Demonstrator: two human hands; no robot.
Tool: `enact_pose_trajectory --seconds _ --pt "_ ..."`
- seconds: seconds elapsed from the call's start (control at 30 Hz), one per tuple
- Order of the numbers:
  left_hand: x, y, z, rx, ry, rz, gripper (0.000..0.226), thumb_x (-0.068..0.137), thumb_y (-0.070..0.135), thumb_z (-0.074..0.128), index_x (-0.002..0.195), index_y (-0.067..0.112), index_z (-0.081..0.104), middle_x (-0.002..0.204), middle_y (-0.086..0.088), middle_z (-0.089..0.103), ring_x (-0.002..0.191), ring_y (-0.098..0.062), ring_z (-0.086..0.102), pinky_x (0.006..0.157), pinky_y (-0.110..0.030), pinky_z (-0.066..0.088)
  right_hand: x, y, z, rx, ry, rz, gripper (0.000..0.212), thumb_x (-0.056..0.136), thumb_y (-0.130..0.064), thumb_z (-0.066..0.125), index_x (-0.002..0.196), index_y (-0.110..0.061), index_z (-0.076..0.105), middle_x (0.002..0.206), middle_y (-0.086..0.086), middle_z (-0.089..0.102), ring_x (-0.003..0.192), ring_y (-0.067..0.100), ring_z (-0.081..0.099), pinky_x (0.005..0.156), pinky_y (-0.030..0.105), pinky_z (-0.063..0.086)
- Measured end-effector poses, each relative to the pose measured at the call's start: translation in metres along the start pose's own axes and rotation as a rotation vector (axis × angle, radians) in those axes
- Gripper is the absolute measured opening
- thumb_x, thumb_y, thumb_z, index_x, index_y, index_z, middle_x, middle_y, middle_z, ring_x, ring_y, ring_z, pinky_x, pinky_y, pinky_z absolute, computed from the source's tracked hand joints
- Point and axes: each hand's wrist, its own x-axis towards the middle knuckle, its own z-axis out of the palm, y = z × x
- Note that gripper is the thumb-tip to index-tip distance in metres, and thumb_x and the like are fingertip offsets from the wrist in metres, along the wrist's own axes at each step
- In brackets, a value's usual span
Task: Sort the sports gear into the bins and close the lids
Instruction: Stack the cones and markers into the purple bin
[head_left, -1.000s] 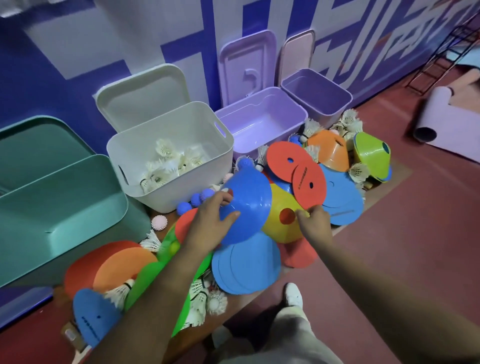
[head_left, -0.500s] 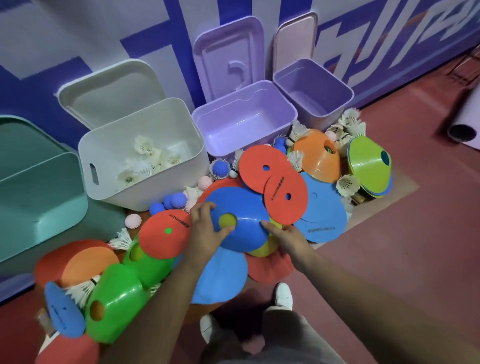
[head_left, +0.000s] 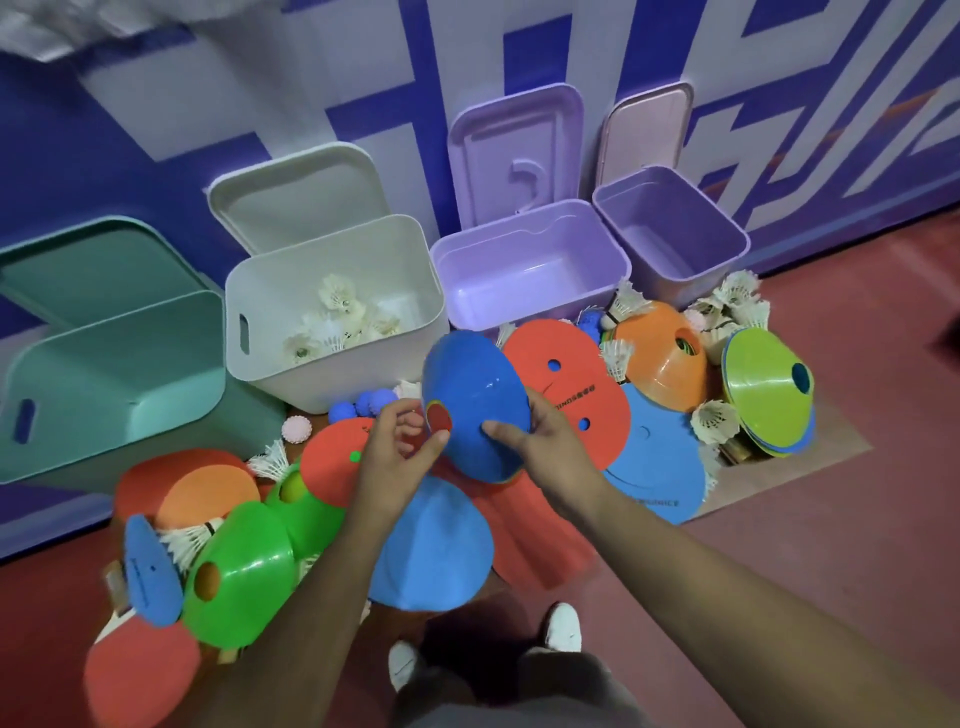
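1. Bins stand in a row along the wall, lids propped open behind them: teal bin (head_left: 109, 384), white bin (head_left: 332, 332) with shuttlecocks (head_left: 337, 322) inside, lilac bin (head_left: 530, 270), purple bin (head_left: 670, 228)
2. Flat discs and cones lie heaped on the floor before them: red disc (head_left: 576, 384), green cone (head_left: 244, 587), orange cone (head_left: 660, 353)
3. Blue cone (head_left: 475, 400) is held tilted above the heap, nested over others
4. Right hand (head_left: 545, 441) grips its lower edge, fingers closed on it
5. Left hand (head_left: 395, 457) pinches its rim near the hole
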Motion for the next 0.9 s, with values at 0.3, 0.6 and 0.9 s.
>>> enact_pose_trajectory --seconds 0.3,0.6,0.9 --pt "0.006 0.068 0.024 -0.557 -0.098 -0.116 0.045 0.089 0.021 0.068 0.129 0.015 0.048 0.103 -0.011 0.069 0.097 -0.025 0.064 0.092 -0.043 0.050 0.014 -0.028 -0.008 -0.823 -0.170 -0.579 0.048 0.072 0.009 0.050 0.114 -0.010 0.064 0.108 0.003 0.066 0.103 0.021 0.057 0.093 0.029 0.043" --pt "0.019 0.073 0.040 -0.280 -0.002 -0.075 0.050 0.088 0.013 0.069 0.133 0.017 0.047 0.104 -0.006 0.068 0.087 -0.006 0.067 0.076 -0.017 0.051 0.028 -0.021 -0.086 -0.807 0.117 -0.057 0.064 0.082 -0.047 0.073 0.134 -0.016 0.053 0.129 0.007 0.048 0.115 0.020 0.053 0.095 0.022 0.041" --pt "0.021 0.059 0.048 -0.124 -0.018 -0.041 0.049 0.084 0.009 0.073 0.124 0.026 0.049 0.099 0.012 0.063 0.078 0.008 0.063 0.069 -0.010 0.049 0.063 0.029 -0.126 -1.074 0.328 0.288 0.068 0.071 -0.047 0.080 0.118 -0.011 0.047 0.122 0.017 0.046 0.113 0.040 0.049 0.093 0.048 0.046"
